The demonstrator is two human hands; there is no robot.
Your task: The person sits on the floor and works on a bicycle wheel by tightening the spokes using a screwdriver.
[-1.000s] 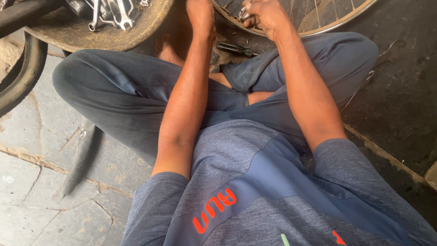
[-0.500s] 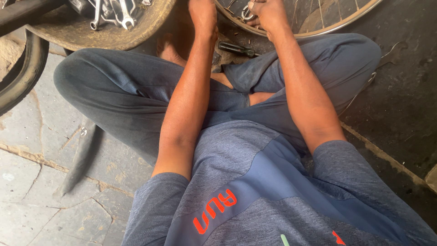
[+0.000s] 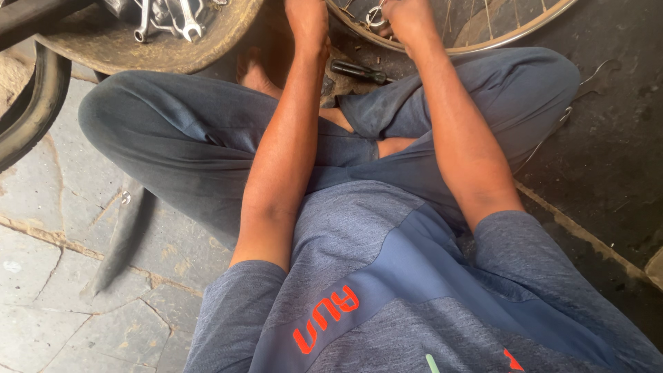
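Nearest the camera: blue-grey shirt [image 3: 387, 290] with a lighter blue panel and orange lettering on the chest, worn by the seated person.

Beyond it: two bare forearms reaching forward over crossed legs in dark blue-grey trousers [image 3: 186, 145], with one bare foot showing between arm and knee.

To the left, on the cracked stone floor [image 3: 48, 276]: a dark, flat strip [image 3: 128, 238] lying lengthwise, and a black tyre [image 3: 31, 110] curving along the picture's edge.

Between the knees, on the ground: a short dark tool [image 3: 359, 71], lying flat, just short of the wheel.

Far left, top: a round, worn tray [image 3: 145, 48] holding several silver spanners [image 3: 169, 17] heaped together.

Far centre, top: left hand [image 3: 307, 17], cut by the frame edge; whether it grips anything cannot be told, though it sits just beside the rim.

Far right, top: right hand [image 3: 407, 17], fingers curled at a small silver ring-shaped tool [image 3: 376, 15] set against the rim.

Farthest: spoked bicycle wheel [image 3: 497, 34], metal rim lying across the top of the view on dark ground, touching or nearly touching both hands.
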